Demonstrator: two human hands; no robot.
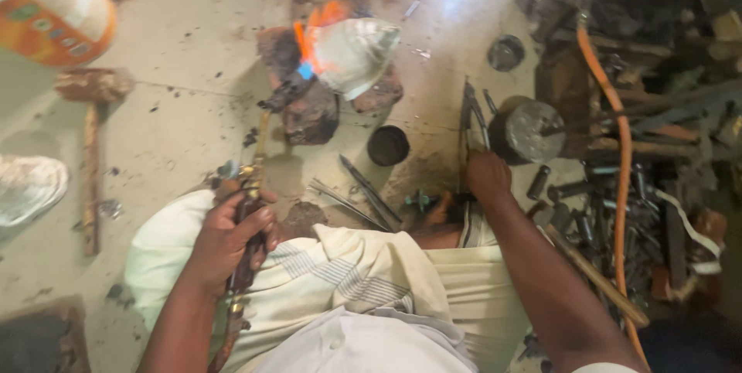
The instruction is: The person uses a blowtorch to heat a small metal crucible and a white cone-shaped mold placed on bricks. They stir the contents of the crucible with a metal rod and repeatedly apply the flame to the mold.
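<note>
My left hand (232,234) grips a brass gas torch (249,195) over my lap. Its tip points up at a shiny metal vessel (352,52) that rests on dark bricks (309,114), and an orange and blue flame (309,44) licks the vessel's left side. My right hand (487,176) rests on the floor at the handles of long metal tongs (468,122), fingers closed around them. Thin metal rods (348,203) lie between my hands.
A hammer (91,141) lies on the floor at left, below an orange and white canister (54,2). A dark small cup (387,145) and a grey metal block (529,129) sit near the tongs. An orange hose (622,164) crosses a heap of tools at right.
</note>
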